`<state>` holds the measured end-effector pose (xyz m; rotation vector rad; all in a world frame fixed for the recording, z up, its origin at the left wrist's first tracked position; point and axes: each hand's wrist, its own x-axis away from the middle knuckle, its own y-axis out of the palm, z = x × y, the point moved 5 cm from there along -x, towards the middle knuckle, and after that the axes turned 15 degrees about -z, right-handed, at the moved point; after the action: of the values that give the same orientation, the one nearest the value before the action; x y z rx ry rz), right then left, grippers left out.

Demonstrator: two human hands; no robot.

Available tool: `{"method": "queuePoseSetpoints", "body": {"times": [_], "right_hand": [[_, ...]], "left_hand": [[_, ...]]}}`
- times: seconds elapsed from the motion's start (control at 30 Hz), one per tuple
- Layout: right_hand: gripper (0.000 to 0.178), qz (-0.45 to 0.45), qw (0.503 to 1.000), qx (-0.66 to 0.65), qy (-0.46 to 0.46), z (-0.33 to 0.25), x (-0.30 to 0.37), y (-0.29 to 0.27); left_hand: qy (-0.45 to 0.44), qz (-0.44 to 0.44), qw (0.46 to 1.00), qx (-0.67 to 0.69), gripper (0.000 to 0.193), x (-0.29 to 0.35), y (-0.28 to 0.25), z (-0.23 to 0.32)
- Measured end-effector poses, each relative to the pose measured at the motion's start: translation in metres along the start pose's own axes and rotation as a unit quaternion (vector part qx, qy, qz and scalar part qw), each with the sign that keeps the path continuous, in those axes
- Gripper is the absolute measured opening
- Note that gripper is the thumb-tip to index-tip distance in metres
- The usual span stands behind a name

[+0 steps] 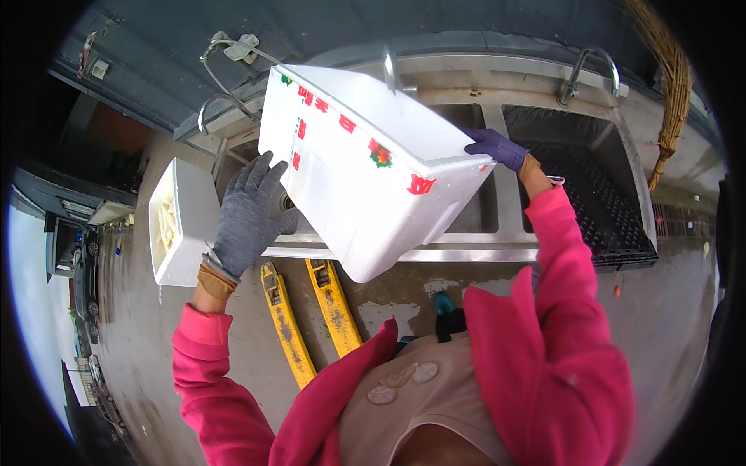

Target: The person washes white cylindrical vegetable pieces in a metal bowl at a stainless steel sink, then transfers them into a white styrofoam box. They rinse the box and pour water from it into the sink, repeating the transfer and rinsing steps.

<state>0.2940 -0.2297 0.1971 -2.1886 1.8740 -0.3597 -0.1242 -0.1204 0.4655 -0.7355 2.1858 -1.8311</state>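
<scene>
A white foam box [342, 179] with red printing and a small coloured picture is tilted over the front of a steel sink. My right hand [497, 147], in a purple glove, grips its rim at the right corner. My left hand [252, 206], in a grey glove, lies by the box's left side with its fingers stretched and spread; whether it presses on the foam is hard to tell. The inside of the box looks white and bare where it shows; its lower part is hidden.
Left of the sink stands a second foam box [190, 221] holding pale pieces. A black perforated crate [579, 194] sits in the right basin, below a curved tap [590, 66]. Yellow pallet jack forks [330, 303] lie on the wet floor before me. A straw broom [672, 85] leans far right.
</scene>
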Motion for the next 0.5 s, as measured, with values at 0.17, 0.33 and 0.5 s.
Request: {"method": "queuePoseSetpoints", "body": {"times": [0.17,0.33,0.5], "right_hand": [[0.058,-0.024,0.998,-0.042,0.030,-0.005,-0.026,-0.007],[0.053,-0.017,0.999,-0.016,0.048,-0.008,-0.046,-0.014],[0.055,0.001,0.999,-0.032,0.016,-0.004,-0.066,-0.019]], "left_hand": [[0.020,-0.022,0.994,-0.102,0.085,-0.081,-0.020,-0.023],[0.105,-0.034,0.979,-0.170,0.098,-0.139,-0.027,-0.026],[0.105,-0.194,0.971,-0.088,0.085,-0.169,-0.022,-0.037]]}}
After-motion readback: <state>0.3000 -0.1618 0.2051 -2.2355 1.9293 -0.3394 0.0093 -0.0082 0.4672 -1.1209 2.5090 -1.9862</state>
